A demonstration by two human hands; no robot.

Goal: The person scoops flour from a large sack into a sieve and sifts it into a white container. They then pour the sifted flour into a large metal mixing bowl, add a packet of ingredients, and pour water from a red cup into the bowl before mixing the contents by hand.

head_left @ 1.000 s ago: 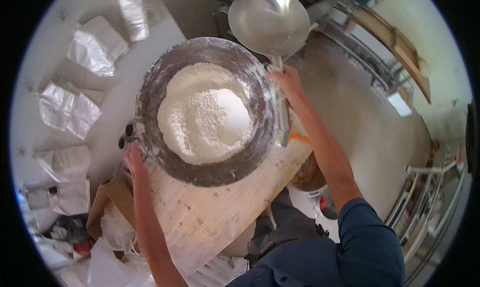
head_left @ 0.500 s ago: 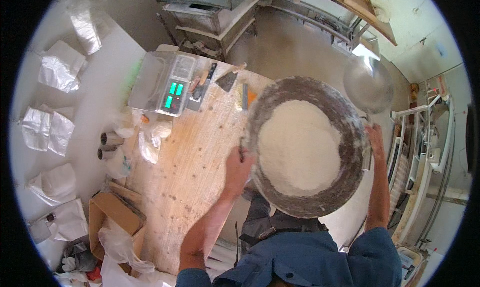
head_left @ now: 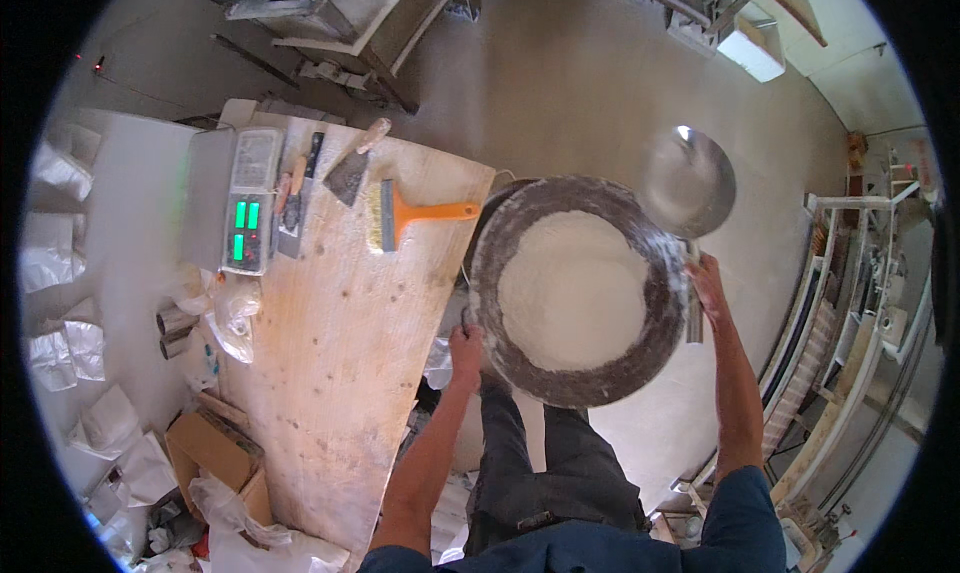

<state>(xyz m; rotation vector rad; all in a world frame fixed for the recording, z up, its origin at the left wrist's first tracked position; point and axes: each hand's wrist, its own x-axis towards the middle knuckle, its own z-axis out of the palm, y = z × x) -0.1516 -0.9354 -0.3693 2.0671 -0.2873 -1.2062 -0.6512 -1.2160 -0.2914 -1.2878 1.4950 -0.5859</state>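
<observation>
A wide, dark round basin point(head_left: 517, 364) with a flour-dusted wall holds a broad mound of pale powder point(head_left: 573, 291). My left hand point(head_left: 465, 351) is closed on its left side, at the handle. On the opposite side my right hand point(head_left: 707, 285) grips the basin's edge together with the handle of a metal ladle. The ladle's round, shallow bowl point(head_left: 690, 181) juts out beyond the basin's far right rim, and its handle runs down past my fingers. Both forearms reach forward, with the basin held level in front of my legs, just right of the table.
On the wooden table point(head_left: 340, 373) lie an orange-handled brush point(head_left: 432, 212), a triangular scraper point(head_left: 350, 176), knives and a scale point(head_left: 248, 203) with green displays. A cardboard box point(head_left: 215, 451) stands at the lower left. Metal racks point(head_left: 850, 313) line the right; a stand point(head_left: 375, 23) is at the back.
The basin has gone lower and away from me, and now looks smaller. The table's brush, partly covered before, shows whole. Both hands have kept their grip, and the view has shifted.
</observation>
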